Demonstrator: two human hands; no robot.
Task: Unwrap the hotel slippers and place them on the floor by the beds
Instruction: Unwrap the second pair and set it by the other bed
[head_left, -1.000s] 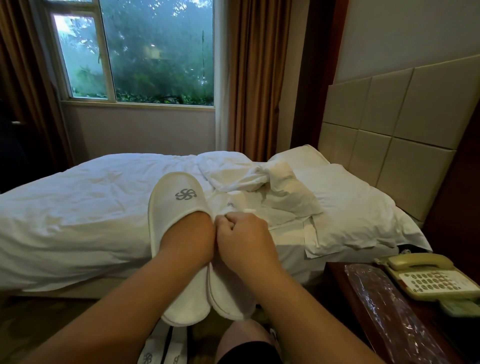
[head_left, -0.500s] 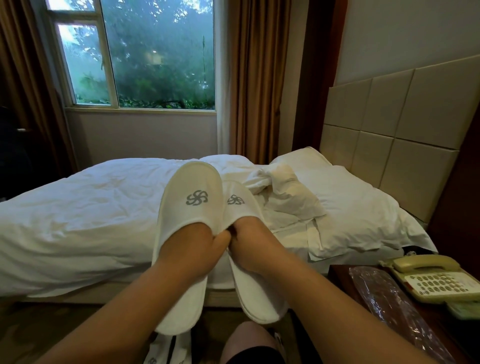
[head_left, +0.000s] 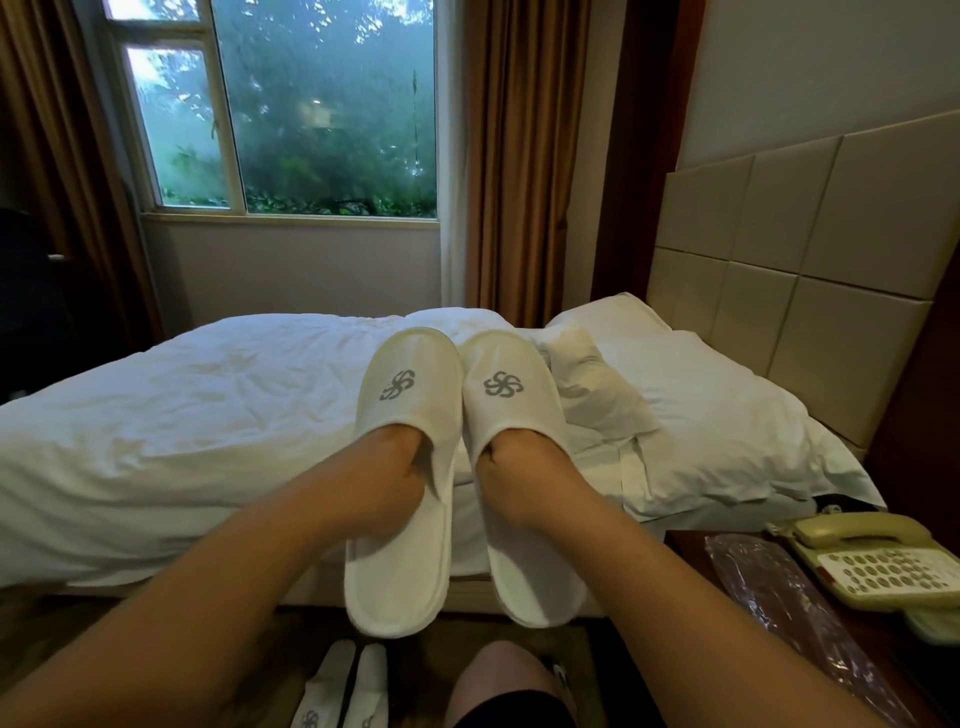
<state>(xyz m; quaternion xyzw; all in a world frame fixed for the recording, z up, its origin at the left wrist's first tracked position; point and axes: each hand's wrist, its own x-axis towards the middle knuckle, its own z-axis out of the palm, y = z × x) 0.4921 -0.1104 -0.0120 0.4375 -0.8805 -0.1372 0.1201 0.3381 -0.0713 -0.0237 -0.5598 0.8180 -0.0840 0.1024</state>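
Two white hotel slippers with a grey swirl logo are held up side by side in front of the bed (head_left: 182, 415). My left hand (head_left: 400, 467) has its fingers inside the left slipper (head_left: 405, 519), thumb outside on the upper's edge. My right hand (head_left: 514, 467) is tucked into the right slipper (head_left: 519, 519) the same way. Both slippers point toes up and away from me, soles hanging down above the floor. A second pair of white slippers (head_left: 343, 686) lies flat on the floor below, near my knee (head_left: 498, 675).
An empty clear plastic wrapper (head_left: 779, 613) lies on the dark wooden nightstand (head_left: 685, 545) at right, beside a beige telephone (head_left: 883, 561). The bed has a rumpled white duvet and pillows (head_left: 701, 415) against a padded headboard. A window and brown curtains stand behind.
The slippers were pressed together, the right one folded behind my hands. They have been pulled apart, and each hand has slid into its own slipper, both now facing up side by side.
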